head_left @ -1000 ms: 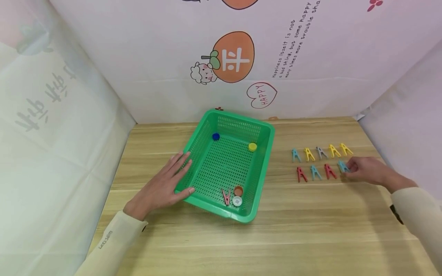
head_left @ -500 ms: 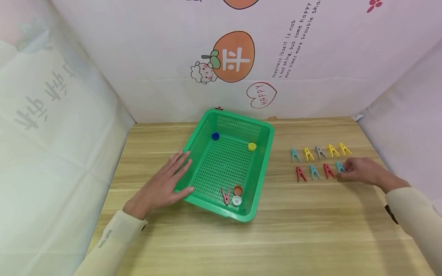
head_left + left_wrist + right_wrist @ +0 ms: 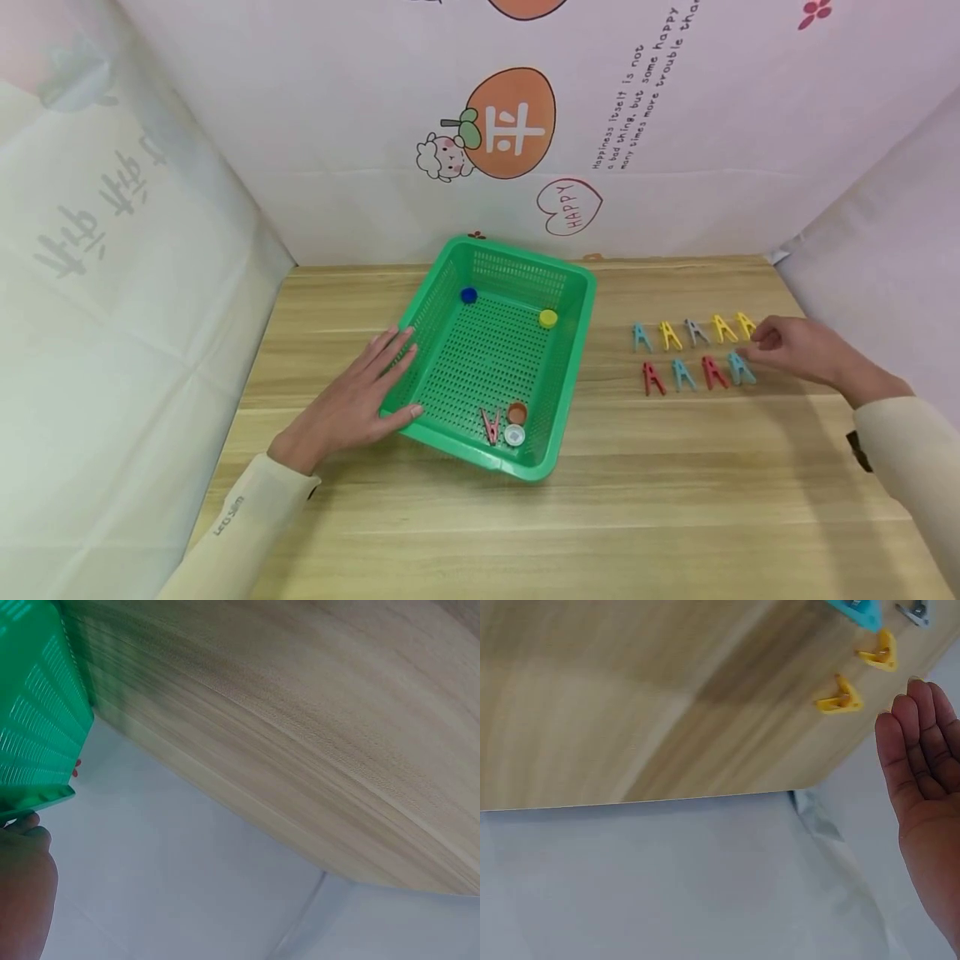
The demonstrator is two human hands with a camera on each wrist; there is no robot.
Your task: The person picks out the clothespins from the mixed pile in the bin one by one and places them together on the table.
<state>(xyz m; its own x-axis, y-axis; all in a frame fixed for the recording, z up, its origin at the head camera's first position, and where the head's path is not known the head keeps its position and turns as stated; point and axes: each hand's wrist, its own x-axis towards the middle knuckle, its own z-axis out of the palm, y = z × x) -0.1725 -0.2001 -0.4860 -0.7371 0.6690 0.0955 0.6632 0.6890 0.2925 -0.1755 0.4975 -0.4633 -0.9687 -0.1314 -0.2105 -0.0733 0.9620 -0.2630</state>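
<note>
My left hand [image 3: 356, 408] rests with spread, straight fingers on the left rim of a green plastic basket [image 3: 480, 358]. My right hand [image 3: 806, 350] hovers beside the right end of two rows of clothespins, holding nothing that I can see. Closest to its fingertips are a light blue clothespin [image 3: 741, 367], ending the near row, and a yellow clothespin [image 3: 746, 326], ending the far row. The near row also has a red clothespin [image 3: 652, 378], a blue one and another red one. In the right wrist view, the fingers [image 3: 922, 727] look extended, beside yellow clothespins [image 3: 840, 697].
Inside the basket lie a blue cap [image 3: 468, 296], a yellow cap [image 3: 548, 318], an orange-brown cap [image 3: 517, 413], a white cap [image 3: 514, 435] and a pink clothespin [image 3: 491, 426]. White printed cloth walls [image 3: 360, 208] border the wooden table [image 3: 600, 517] at the back and sides.
My right hand held the light blue clothespin, shifted it slightly left, then let go and moved a little up and away. The left hand and basket stay still.
</note>
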